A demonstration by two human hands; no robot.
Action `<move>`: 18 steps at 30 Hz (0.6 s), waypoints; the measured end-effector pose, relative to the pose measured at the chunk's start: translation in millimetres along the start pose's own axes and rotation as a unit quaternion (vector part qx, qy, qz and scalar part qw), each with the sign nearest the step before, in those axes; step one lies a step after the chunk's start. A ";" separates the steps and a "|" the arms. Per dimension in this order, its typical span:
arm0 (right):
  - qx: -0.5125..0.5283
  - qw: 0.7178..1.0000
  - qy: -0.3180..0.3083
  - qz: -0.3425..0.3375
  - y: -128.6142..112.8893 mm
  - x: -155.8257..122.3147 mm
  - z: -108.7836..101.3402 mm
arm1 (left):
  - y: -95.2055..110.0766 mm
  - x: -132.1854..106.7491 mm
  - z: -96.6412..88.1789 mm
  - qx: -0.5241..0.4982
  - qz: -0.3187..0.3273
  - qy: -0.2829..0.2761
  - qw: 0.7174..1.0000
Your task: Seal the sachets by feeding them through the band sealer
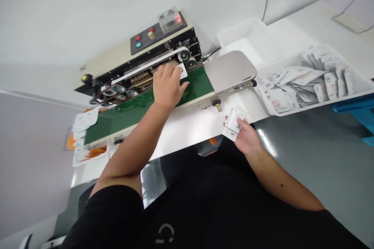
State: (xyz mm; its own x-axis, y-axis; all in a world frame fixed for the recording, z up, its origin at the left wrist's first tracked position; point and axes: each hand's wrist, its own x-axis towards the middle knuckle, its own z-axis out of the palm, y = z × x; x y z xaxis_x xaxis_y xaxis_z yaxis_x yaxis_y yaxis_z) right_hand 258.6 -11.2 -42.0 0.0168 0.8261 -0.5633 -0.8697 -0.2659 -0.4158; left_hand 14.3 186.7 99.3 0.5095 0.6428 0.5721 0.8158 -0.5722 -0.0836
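My left hand (167, 85) reaches over the green conveyor belt (137, 107) of a band sealing machine (140, 62). Its fingers pinch a small white pouch (182, 71) at the machine's feed rollers. My right hand (247, 138) hovers near the table's front edge, closed on a small stack of white pouches (234, 122) with black print. The stack sticks up from between the thumb and fingers.
A white tray (362, 85) heaped with several white pouches sits at the right; another white bin (248, 35) stands behind it. A metal plate (229, 71) adjoins the belt's right end. Sealed pouches (86, 118) gather at the belt's left end above a tray (87, 155). A blue object (358, 116) lies right.
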 end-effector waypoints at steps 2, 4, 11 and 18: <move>-0.005 1.000 0.002 -0.004 2.6 0.7 2.8 | 17.1 -25.1 -11.6 -0.007 0.013 -0.005 1.000; -0.009 1.000 0.006 -0.012 6.2 3.1 5.6 | 40.0 -54.8 -18.2 -0.029 0.038 -0.015 0.999; -0.021 0.998 -0.008 -0.052 25.5 10.7 14.6 | 119.7 -136.2 -3.3 -0.175 0.110 -0.102 0.973; -0.031 0.997 0.001 -0.071 41.4 6.1 26.0 | 139.0 -138.4 5.2 -0.264 0.046 -0.186 0.945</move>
State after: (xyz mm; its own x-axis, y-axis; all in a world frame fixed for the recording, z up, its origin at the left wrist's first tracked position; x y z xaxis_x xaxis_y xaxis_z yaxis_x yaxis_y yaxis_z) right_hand 209.9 -4.2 -44.0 0.1393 0.8567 -0.4966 -0.8266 -0.1755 -0.5347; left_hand 58.6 20.8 4.3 0.7127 0.6561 0.2481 0.5626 -0.7460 0.3564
